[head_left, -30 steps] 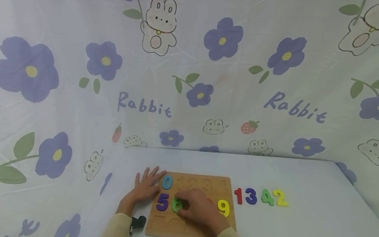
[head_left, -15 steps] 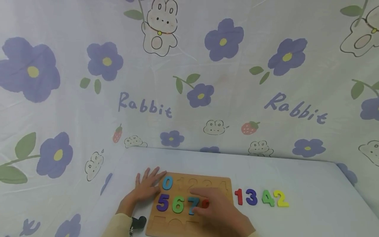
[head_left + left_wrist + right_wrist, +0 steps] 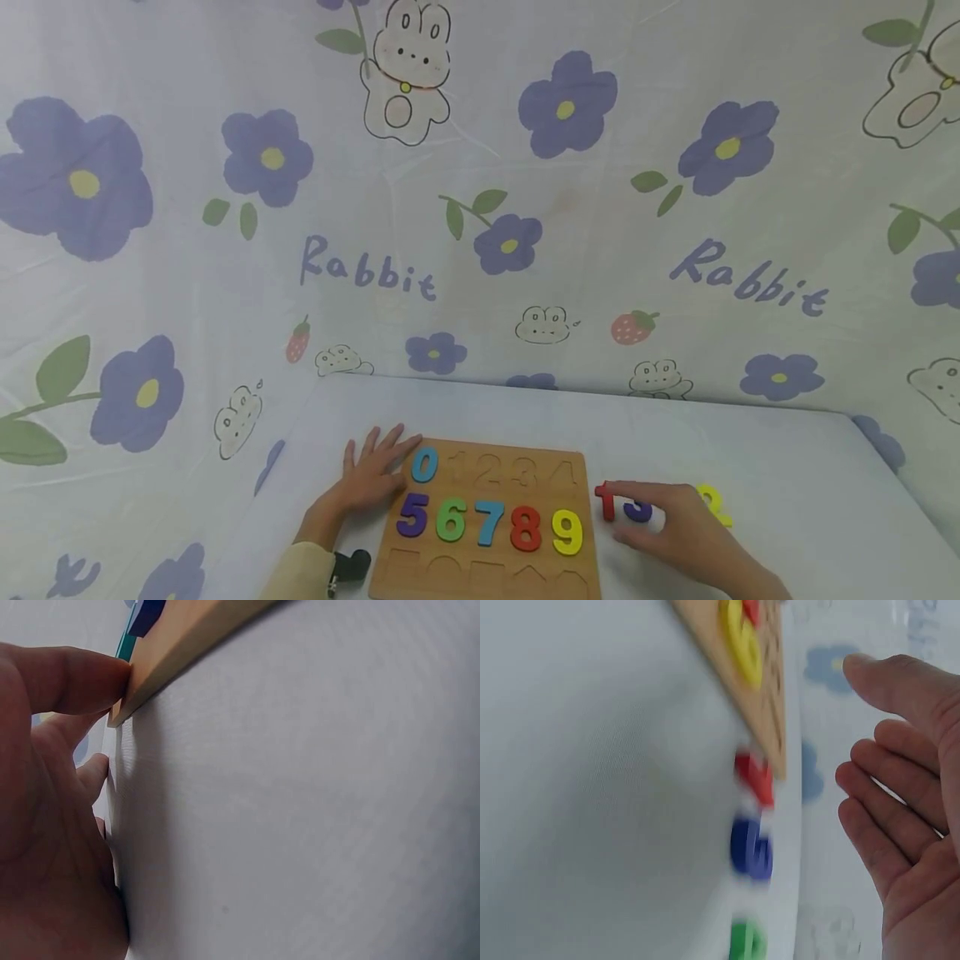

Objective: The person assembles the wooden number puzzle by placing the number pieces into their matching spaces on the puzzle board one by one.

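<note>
My left hand [image 3: 367, 479] lies spread at the left edge of a wooden number puzzle board [image 3: 487, 553]. In the left wrist view its thumb [image 3: 94, 681] touches the board's side. My right hand [image 3: 682, 525] hovers right of the board, thumb and index finger apart on either side of the red number 1 [image 3: 607, 504]. The right wrist view shows its fingers [image 3: 877, 832] holding nothing. A purple number 3 [image 3: 637, 510] is partly behind the fingers. The yellow number 2 [image 3: 709, 498] is partly covered; the green number 4 [image 3: 744, 941] shows only in the right wrist view.
On the board sit a blue 0 [image 3: 424, 464], purple 5 [image 3: 412, 515], green 6 [image 3: 452, 520], blue 7 [image 3: 489, 522], red 8 [image 3: 526, 528] and yellow 9 [image 3: 567, 532]. The recesses for 1 to 4 are bare. A rabbit-print curtain [image 3: 480, 183] hangs behind the white table [image 3: 810, 492].
My right hand has moved right, from the green 6 past the blue 7 to the loose red 1, uncovering the 7, 8 and 9. The left hand has stayed put.
</note>
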Tool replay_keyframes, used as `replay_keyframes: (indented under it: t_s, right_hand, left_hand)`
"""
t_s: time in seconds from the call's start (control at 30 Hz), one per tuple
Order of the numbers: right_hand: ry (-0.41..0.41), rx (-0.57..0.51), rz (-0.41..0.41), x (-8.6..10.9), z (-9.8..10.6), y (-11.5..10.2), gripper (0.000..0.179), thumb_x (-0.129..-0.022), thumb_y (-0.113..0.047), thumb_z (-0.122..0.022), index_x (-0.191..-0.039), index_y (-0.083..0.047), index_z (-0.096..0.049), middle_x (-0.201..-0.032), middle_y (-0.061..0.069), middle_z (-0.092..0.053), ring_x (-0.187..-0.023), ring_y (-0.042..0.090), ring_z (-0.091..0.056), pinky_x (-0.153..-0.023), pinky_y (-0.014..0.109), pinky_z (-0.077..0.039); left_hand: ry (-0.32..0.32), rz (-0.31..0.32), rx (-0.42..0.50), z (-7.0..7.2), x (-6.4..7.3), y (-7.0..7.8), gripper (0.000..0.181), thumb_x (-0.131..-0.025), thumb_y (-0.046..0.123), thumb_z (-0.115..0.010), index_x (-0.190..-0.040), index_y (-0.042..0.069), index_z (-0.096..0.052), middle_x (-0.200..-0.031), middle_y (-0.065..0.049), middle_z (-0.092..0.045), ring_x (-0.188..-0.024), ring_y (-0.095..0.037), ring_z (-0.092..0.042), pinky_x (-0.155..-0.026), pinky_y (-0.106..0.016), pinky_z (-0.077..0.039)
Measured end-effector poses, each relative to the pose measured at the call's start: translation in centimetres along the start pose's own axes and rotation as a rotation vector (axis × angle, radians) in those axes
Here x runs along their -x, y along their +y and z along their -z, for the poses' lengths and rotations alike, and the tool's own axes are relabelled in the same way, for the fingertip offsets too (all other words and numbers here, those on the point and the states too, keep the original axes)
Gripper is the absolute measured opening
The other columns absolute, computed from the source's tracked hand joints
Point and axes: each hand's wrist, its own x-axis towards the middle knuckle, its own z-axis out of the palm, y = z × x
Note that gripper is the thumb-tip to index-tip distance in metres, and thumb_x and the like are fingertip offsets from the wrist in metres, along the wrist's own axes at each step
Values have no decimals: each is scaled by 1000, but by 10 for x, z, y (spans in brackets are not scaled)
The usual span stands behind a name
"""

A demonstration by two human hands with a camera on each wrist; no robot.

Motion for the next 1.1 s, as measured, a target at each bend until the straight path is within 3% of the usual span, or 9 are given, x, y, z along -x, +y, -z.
replay_keyframes:
  t_s: [0.13, 0.3, 0.57, 0.77, 1.1]
  right_hand:
    - [24, 42, -95, 14, 17, 26, 55, -86, -35, -94, -137, -23, -78, -133, 0, -80, -131, 36, -73, -104, 63, -60]
    - [56, 84, -142, 29, 35, 57, 56, -87, -38, -93, -138, -21, -78, -135, 6, -79, -130, 44, -71, -103, 67, -59]
    - [86, 155, -147, 41, 54, 98, 59, -86, -36, -93, -138, -13, -77, -137, 13, -78, -129, 49, -70, -100, 71, -59]
    - [89, 180, -141, 39, 61, 114, 62, -84, -33, -94, -139, -11, -76, -138, 15, -77, -131, 52, -67, -100, 73, -57]
    - [48, 113, -173, 31, 56, 128, 64, -86, -32, -92, -144, -11, -73, -145, 16, -73, -139, 55, -61, -106, 76, -52]
  left_hand:
    - [-1, 0, 3, 0, 0, 0, 75, -93, 23, -63, -167, 26, -48, -184, -10, -21, -170, -49, 4, -128, -74, 19]
    - [5, -3, 8, 1, -1, 0, 75, -93, 23, -62, -167, 26, -49, -184, -11, -22, -170, -50, 3, -128, -75, 19]
    - [-2, -16, 6, 1, 2, 2, 76, -92, 24, -61, -167, 29, -48, -183, -12, -22, -170, -50, 3, -127, -75, 20]
    - [4, -18, -4, -1, 0, -3, 76, -93, 24, -62, -168, 27, -47, -184, -11, -22, -170, -49, 3, -128, -75, 19]
    - [14, -19, -6, -1, -1, -4, 74, -93, 23, -63, -166, 25, -49, -183, -11, -23, -170, -50, 2, -128, -75, 18]
